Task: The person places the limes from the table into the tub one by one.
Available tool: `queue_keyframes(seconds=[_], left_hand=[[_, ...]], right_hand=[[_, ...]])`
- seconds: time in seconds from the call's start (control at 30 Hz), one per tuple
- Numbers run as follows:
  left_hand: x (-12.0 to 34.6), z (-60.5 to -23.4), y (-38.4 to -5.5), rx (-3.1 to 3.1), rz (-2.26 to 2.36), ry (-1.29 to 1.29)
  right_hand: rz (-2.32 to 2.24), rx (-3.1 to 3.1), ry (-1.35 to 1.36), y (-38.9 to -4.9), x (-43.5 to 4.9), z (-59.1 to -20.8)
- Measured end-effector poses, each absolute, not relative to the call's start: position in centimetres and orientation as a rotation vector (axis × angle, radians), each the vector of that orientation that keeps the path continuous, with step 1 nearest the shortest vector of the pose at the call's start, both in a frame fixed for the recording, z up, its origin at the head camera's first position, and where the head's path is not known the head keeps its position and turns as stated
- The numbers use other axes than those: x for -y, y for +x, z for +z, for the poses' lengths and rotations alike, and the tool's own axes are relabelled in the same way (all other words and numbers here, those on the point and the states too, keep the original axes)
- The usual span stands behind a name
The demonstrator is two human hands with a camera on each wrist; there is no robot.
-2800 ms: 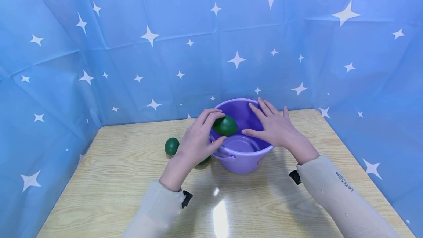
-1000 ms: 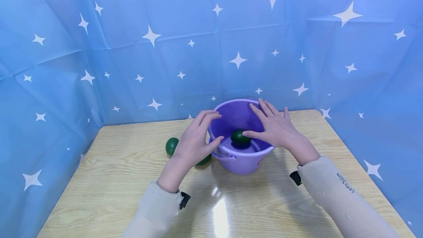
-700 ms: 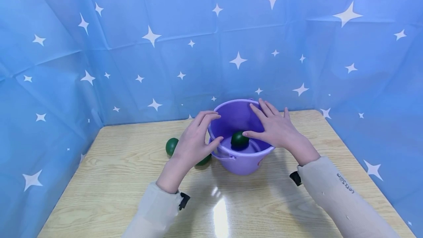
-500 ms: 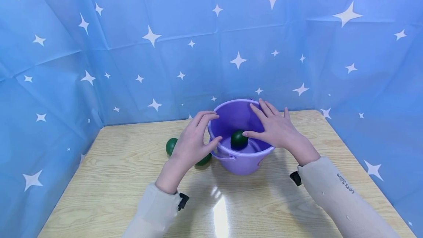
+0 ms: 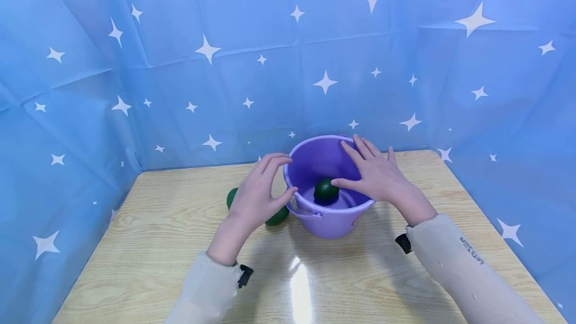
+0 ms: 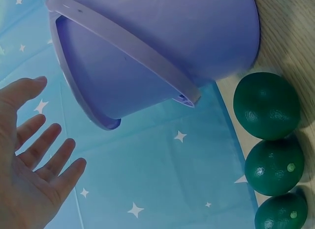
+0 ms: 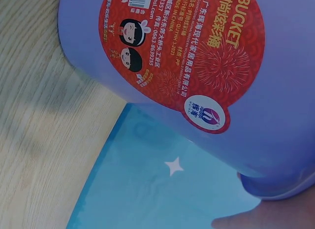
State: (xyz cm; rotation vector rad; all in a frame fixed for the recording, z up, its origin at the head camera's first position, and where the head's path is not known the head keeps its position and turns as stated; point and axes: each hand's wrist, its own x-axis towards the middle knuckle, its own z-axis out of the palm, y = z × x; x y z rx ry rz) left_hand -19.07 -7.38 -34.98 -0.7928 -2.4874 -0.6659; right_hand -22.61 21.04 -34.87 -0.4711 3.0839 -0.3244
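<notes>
A purple bucket point(image 5: 330, 225) with a handle stands upright on the table. Inside it, on the bottom, lies a dark green, glossy fruit point(image 5: 325, 190). My left hand point(image 5: 254, 194), holding nothing, hovers just left of the rim with fingers gently bent and thumb apart. My right hand point(image 5: 380, 176) lies across the right side of the rim, fingers straight and spread, thumb over the opening. Three more green fruits sit in a row left of the bucket in the left wrist view: a near one point(image 6: 267, 108), a middle one point(image 6: 274, 169) and a far one point(image 6: 280, 212).
The wooden table point(image 5: 148, 254) meets a blue star-patterned cloth point(image 5: 252, 29) at the back and sides. The bucket's handle point(image 6: 142, 51) hangs down at its front left. A red label point(image 7: 197, 47) covers part of the bucket's outside wall.
My left hand let go of a green fruit, which dropped to the bucket's bottom. Since then this hand has drawn back left, off the rim. The right hand has stayed in place.
</notes>
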Motion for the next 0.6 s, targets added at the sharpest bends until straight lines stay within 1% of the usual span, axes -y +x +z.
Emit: queue_keyframes(seconds=[0.6], left_hand=[[8.25,-35.48,-19.09,2.583,-0.617,-0.764]], right_hand=[[-0.331,-3.088,-0.475,-22.68,-21.1,-34.93]])
